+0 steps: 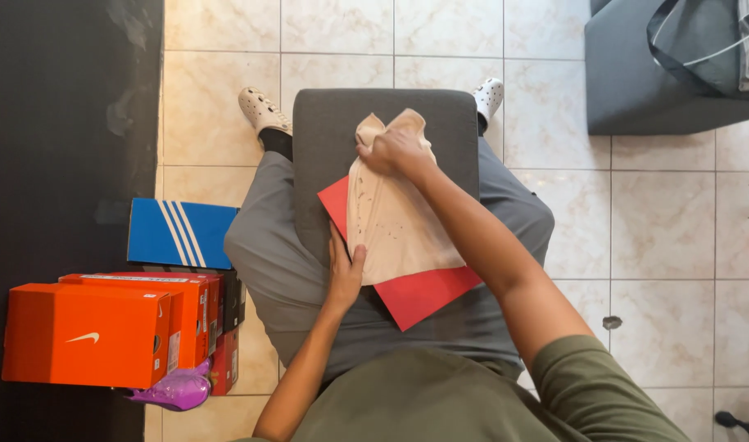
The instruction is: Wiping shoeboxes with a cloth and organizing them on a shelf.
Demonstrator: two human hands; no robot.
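Two hands on one beige cloth bag [395, 221]: the right hand [395, 150] has its fingers closed, pinching the bunched far end of the bag, and the left hand [344, 274] lies flat with fingers loosely spread, pressing at the bag's near-left edge where it meets the red sheet [419, 296]. The bag lies between the two hands, long axis running from the left fingers away toward the right fingers, tilted slightly. The right hand is at the far end, the left at the near end; neither is clearly nearer to the bag's middle. Under the bag, the red sheet sticks out toward the person and to the left of the bag, set at a diagonal. Both rest on a grey cushion [325, 123] across the lap. Well left of the left fingers, on the floor: a blue box with white diagonal stripes [180, 233], then orange boxes [88, 334] stacked side by side, a white label strip on one top edge. A purple bag [178, 391] sits at the near corner of the orange boxes. Far right of the right fingers, a grey seat [636, 82].
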